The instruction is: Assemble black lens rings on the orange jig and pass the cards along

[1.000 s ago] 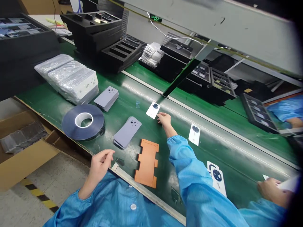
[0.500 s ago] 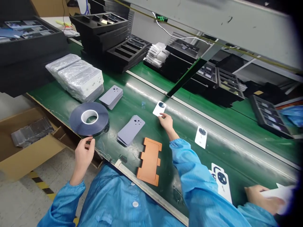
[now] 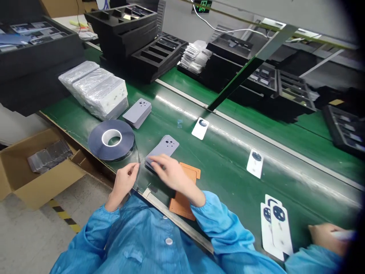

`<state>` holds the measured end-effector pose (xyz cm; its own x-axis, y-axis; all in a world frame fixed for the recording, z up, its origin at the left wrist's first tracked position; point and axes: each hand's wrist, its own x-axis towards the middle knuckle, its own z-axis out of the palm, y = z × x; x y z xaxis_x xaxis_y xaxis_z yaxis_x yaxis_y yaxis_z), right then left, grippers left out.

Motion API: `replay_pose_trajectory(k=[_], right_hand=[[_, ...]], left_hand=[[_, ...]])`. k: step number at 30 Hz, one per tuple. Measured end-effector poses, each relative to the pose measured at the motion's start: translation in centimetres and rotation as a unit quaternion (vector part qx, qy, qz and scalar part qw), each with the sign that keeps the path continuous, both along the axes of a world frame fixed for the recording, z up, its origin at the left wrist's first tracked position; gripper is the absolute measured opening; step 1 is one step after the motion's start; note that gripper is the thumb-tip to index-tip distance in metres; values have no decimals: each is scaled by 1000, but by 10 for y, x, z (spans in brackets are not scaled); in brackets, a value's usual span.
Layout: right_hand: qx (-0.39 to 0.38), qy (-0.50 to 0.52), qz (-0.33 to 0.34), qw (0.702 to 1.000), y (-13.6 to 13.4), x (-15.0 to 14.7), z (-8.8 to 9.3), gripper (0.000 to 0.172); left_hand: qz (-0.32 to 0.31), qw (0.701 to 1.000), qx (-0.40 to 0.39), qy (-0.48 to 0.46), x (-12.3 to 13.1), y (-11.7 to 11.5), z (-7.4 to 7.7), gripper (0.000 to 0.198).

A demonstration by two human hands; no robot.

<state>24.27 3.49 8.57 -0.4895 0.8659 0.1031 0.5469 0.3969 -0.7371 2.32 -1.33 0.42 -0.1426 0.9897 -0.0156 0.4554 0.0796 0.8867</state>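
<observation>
This is a factory line. On a long green belt (image 3: 228,163) lie white cards (image 3: 200,128) in a row. Behind the belt stand stacked black trays (image 3: 122,19). At its near edge sit a tape roll (image 3: 111,140) and grey sheets (image 3: 168,146). Workers wear blue coats (image 3: 137,243).

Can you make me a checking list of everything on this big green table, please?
Surface: green belt, shiny, no spills seen.
Job's things: grey sheet stack under the right hand; tape roll; orange jig.
Clutter: white cards, wrapped packs, black trays.
Hands: left hand fingers pinch a clear strip by the roll; right hand flat, open.
Cables: white cable at the back.
Surroundings: cardboard box, a co-worker's hand.
</observation>
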Motion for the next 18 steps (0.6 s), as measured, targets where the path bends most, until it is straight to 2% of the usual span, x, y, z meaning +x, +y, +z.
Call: replay_pose_trajectory(k=[2,4,7,10,12,14,18], right_hand=[[-6,-42,55,998,-9,-21,-1,38],[-11,-70,77,995,-13,-37,-6,40],[-5,-83,78,993,-13,-51,-14,40],[-1,-79,78,994,-15,-56,-23,37],[-6,-74,78,994,-19,-56,-31,34],[-9,-55,72,996,-22,-53,-38,32],[-4,34,43,998,-29,-45,-53,26]], left_hand=[[-4,1000,15,27,1,-3,3,35],[3,999,20,42,-3,-7,6,31],[-10,1000,3,26,-11,-14,10,35],[-61,997,-37,-13,-17,-19,15,43],[-81,994,-66,-37,-19,-18,16,40],[-57,994,-80,-50,-21,-13,14,35],[35,996,-67,-40,-29,-3,3,44]])
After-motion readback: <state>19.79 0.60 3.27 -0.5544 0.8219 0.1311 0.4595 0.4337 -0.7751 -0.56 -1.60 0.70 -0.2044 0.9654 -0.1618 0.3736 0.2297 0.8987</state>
